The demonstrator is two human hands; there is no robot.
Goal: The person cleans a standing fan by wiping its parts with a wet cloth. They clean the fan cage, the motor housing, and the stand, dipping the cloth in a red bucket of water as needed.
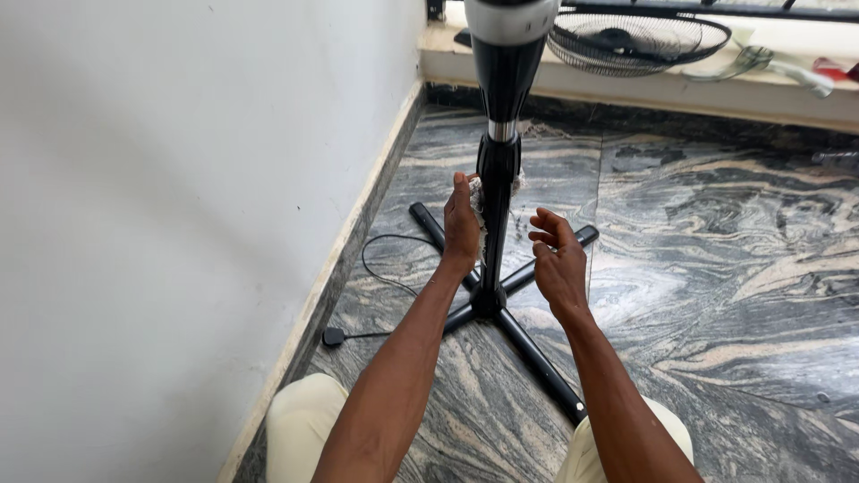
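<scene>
A black fan stand pole (497, 228) rises from a cross-shaped base (528, 344) on the marble floor. My left hand (462, 224) presses a whitish cloth (477, 199) against the pole's left side. To the right of the pole, a little apart from it, is my right hand (558, 261), with its fingers loosely curled and nothing in them. The top of the pole carries a white and black housing (510, 22), cut off by the frame.
A white wall (179, 197) runs along the left. A black cable with a plug (334, 336) lies by the skirting. On the far ledge (644, 85) rest a black fan grille (637, 40) and clear fan blades (761, 61). My knees show at the bottom.
</scene>
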